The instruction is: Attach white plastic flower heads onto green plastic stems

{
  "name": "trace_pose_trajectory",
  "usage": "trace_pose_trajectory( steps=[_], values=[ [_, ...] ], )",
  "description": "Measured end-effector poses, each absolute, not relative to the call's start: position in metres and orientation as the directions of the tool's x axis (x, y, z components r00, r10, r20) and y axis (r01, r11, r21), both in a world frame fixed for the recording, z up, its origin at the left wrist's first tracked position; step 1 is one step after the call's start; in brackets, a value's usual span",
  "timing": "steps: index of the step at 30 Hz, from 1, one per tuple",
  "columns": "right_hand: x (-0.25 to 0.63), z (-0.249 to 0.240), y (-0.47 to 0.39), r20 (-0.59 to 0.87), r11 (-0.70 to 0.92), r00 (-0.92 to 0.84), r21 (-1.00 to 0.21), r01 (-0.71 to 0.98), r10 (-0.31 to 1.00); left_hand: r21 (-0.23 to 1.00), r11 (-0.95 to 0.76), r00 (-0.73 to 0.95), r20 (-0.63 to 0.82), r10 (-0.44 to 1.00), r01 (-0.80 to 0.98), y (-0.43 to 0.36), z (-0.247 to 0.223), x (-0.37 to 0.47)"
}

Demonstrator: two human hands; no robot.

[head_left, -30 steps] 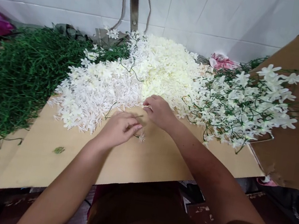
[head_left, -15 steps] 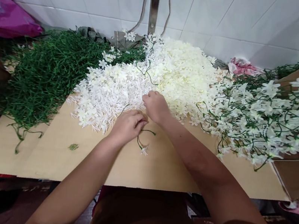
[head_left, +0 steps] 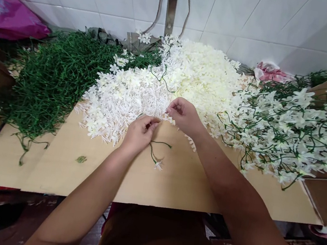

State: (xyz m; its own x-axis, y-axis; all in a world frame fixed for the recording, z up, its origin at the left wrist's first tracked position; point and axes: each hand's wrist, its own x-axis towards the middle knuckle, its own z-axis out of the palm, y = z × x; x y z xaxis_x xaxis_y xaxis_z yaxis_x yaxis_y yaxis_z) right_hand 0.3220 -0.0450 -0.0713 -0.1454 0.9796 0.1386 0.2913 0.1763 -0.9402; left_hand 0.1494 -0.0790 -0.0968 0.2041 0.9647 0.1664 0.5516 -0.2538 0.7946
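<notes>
My left hand is closed in a pinch on a green artificial flower stem, whose thin branches hang out below the fingers. One branch tip carries a small white flower centre. Just to the right, my right hand is closed, thumb and forefinger pinching a small white flower piece close to the left fingertips; its exact shape is hard to make out. Behind both hands lie a heap of thin white flower centres and a heap of cream-white petals.
Loose green stems are piled at the left. Assembled white flowers on green stems lie in a bunch at the right. A purple bag sits at the far left. Cardboard covers the table, with a tiled wall behind.
My right hand has shifted slightly right from the edge of the heap, and its pinching fingers now show. My left hand stays nearly in place, still holding the stem. The view has shifted a little.
</notes>
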Motion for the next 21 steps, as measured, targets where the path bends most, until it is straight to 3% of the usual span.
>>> trace_pose_trajectory(
  steps=[4,8,17,21],
  values=[
    [0.323,-0.078,-0.060,0.124,0.152,-0.159,-0.973,0.176,0.979,0.950,-0.111,0.115,0.080,0.990,0.293,-0.079,-0.098,0.156],
    [0.317,-0.086,-0.076,0.160,0.173,-0.131,-0.980,0.095,0.978,0.993,-0.031,0.093,0.020,0.995,0.115,-0.080,-0.101,0.163],
    [0.317,-0.100,-0.085,0.114,0.112,-0.099,-0.993,-0.025,0.989,0.998,-0.049,0.171,0.042,0.984,0.039,-0.082,-0.099,0.164],
    [0.319,-0.103,-0.088,0.159,0.160,-0.114,-0.987,-0.004,0.981,0.999,-0.037,0.196,0.029,0.980,0.036,-0.084,-0.099,0.164]
  ],
)
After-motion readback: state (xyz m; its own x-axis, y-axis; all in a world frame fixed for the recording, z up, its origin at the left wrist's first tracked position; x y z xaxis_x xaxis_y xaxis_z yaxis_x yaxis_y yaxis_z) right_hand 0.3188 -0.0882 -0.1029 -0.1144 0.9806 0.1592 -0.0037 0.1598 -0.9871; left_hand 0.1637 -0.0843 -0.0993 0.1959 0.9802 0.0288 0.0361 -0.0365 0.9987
